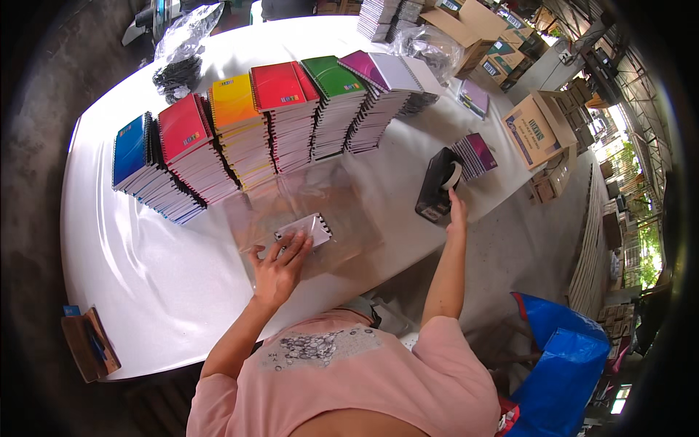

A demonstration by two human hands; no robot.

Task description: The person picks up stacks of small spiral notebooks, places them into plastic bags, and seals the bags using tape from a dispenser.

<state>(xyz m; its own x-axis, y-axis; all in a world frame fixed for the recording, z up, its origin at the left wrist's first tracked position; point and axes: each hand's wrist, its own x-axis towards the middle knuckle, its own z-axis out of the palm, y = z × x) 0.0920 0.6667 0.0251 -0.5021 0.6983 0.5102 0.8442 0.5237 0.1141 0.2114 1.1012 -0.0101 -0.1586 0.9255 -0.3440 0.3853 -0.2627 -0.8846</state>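
Observation:
My left hand (280,268) lies palm down with its fingers spread over a small spiral-bound pad (309,229) in clear wrap. The pad rests on a larger clear plastic sheet (349,218). To the right, my right hand (457,211) reaches up to a black tape dispenser (431,191), fingertips together at its tape roll (453,177). The tape's loose end is too small to make out. Just beyond the dispenser lies a purple striped notebook stack (477,155).
Tall stacks of spiral notebooks (277,87) in several colours stand in a row across the white table (160,277). A wooden holder (100,346) sits at the left edge. Cardboard boxes (539,131) are at the right, with a blue bag (564,364) below.

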